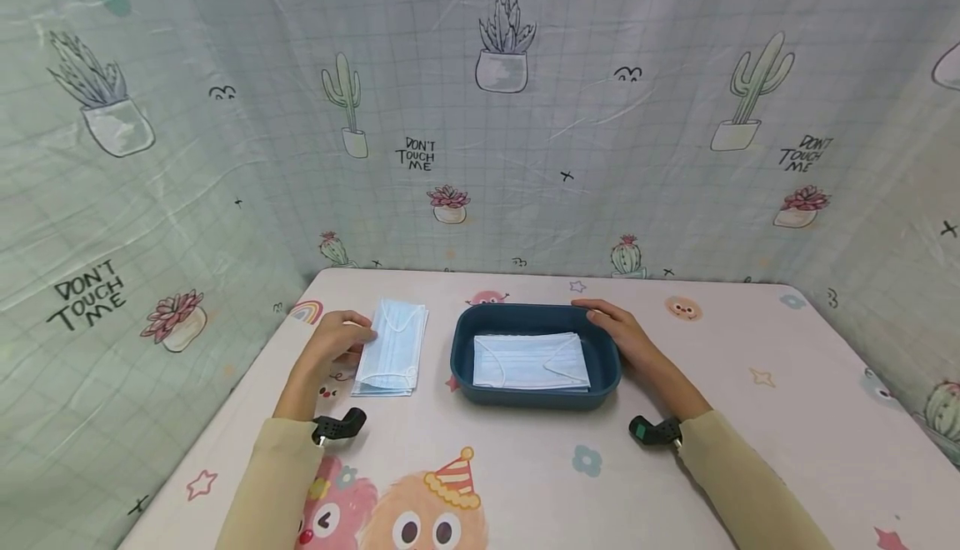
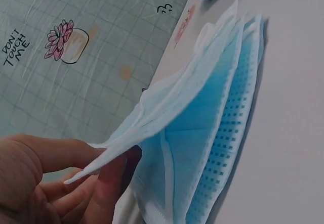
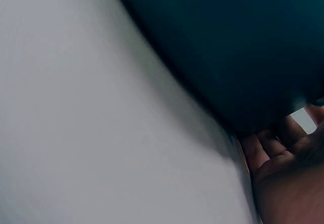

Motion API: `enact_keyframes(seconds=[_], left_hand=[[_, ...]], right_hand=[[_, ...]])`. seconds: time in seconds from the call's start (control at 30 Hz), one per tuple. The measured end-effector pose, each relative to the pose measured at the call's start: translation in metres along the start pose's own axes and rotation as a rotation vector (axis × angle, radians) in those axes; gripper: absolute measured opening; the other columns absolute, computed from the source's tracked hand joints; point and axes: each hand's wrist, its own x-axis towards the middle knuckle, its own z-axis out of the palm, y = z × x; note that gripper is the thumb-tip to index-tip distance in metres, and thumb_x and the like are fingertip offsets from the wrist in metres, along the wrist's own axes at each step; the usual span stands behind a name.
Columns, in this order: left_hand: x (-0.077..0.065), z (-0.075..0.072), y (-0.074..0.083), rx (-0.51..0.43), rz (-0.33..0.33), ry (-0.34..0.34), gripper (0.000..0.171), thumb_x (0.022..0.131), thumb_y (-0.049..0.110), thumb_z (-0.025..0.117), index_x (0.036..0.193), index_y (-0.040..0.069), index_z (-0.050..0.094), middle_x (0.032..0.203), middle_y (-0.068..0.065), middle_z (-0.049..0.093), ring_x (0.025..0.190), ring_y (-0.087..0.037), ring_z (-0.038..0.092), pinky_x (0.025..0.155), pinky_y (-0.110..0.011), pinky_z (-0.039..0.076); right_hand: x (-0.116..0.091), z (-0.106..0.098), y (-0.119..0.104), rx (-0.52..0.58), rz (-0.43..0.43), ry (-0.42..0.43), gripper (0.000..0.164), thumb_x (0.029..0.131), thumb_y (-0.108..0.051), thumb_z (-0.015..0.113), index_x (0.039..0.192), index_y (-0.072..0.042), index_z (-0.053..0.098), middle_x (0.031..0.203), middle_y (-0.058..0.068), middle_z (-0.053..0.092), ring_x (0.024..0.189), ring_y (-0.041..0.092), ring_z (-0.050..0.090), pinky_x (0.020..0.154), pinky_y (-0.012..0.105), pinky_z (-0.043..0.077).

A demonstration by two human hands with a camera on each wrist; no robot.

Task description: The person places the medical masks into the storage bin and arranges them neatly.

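At left, the curtain [image 1: 255,142] read "DON'T TOUCH ME". Near the desk's [image 1: 540,458] far left corner, the left hand [image 1: 330,342] had its fingers clamped on the upper layer of a mask stack [image 1: 393,346]. Next, by the far edge's middle, a blue bin [image 1: 517,400] held more masks [image 1: 528,362], the right hand's [image 1: 624,335] fingers gripping its rim. Farther right, the curtain repeated the phrase.

Pale-blue pleated fabric masks [image 1: 393,342] have white ear loops [image 2: 168,178]. The rounded oblong tub [image 1: 536,398] is dark teal. The pinkish-white desk [image 1: 540,487] bears multicoloured cartoon prints [image 1: 420,504].
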Motion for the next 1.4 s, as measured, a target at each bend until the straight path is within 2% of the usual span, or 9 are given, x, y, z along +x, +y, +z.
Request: enact_keyframes(seconds=[0.23,0.5,0.93,1.07,1.2,1.4], left_hand=[[0.0,0.0,-0.003,-0.089,-0.02,-0.027,0.052,0.089,0.013,0.076,0.137,0.005,0.057,0.103,-0.013,0.072,0.076,-0.018,0.066,0.063,-0.028,0.055],[0.002,-0.001,-0.005,-0.091,-0.011,-0.049,0.054,0.091,0.014,0.074,0.14,0.004,0.054,0.109,-0.014,0.072,0.079,-0.017,0.067,0.065,-0.027,0.056],[-0.001,-0.004,-0.002,-0.098,-0.028,-0.027,0.054,0.092,0.013,0.072,0.143,0.01,0.054,0.12,-0.015,0.066,0.085,-0.02,0.061,0.066,-0.026,0.05],[-0.002,-0.006,0.003,-0.109,-0.016,-0.025,0.055,0.092,0.014,0.073,0.144,0.011,0.053,0.127,-0.015,0.064,0.093,-0.021,0.063,0.07,-0.026,0.053],[-0.004,-0.009,0.009,-0.13,0.026,-0.032,0.058,0.091,0.014,0.073,0.145,0.009,0.052,0.13,-0.016,0.064,0.098,-0.022,0.067,0.072,-0.027,0.056],[-0.008,-0.011,0.017,-0.166,0.095,-0.027,0.057,0.092,0.013,0.071,0.146,0.008,0.051,0.131,-0.017,0.063,0.096,-0.021,0.068,0.072,-0.026,0.059]], right_hand=[[0.0,0.0,0.0,-0.011,0.005,0.001,0.045,0.109,-0.024,0.046,0.15,-0.006,0.052,0.161,0.019,0.043,0.154,0.04,0.033,0.126,0.062,0.023],[-0.001,0.0,-0.001,0.007,0.026,0.009,0.044,0.109,-0.024,0.047,0.15,-0.006,0.052,0.161,0.019,0.043,0.154,0.039,0.033,0.126,0.061,0.024],[-0.002,0.002,-0.003,0.024,0.019,0.007,0.045,0.109,-0.023,0.046,0.15,-0.005,0.051,0.161,0.02,0.043,0.153,0.041,0.034,0.125,0.061,0.024],[-0.002,0.001,-0.003,0.027,0.014,0.007,0.045,0.109,-0.024,0.047,0.15,-0.005,0.051,0.161,0.02,0.044,0.152,0.04,0.036,0.125,0.061,0.025],[-0.001,0.001,-0.003,0.028,0.01,0.013,0.045,0.109,-0.024,0.047,0.149,-0.005,0.052,0.16,0.02,0.045,0.152,0.039,0.036,0.126,0.06,0.025],[-0.001,0.001,-0.001,0.025,0.02,0.008,0.045,0.109,-0.024,0.047,0.15,-0.005,0.052,0.161,0.019,0.044,0.153,0.039,0.035,0.126,0.06,0.024]])
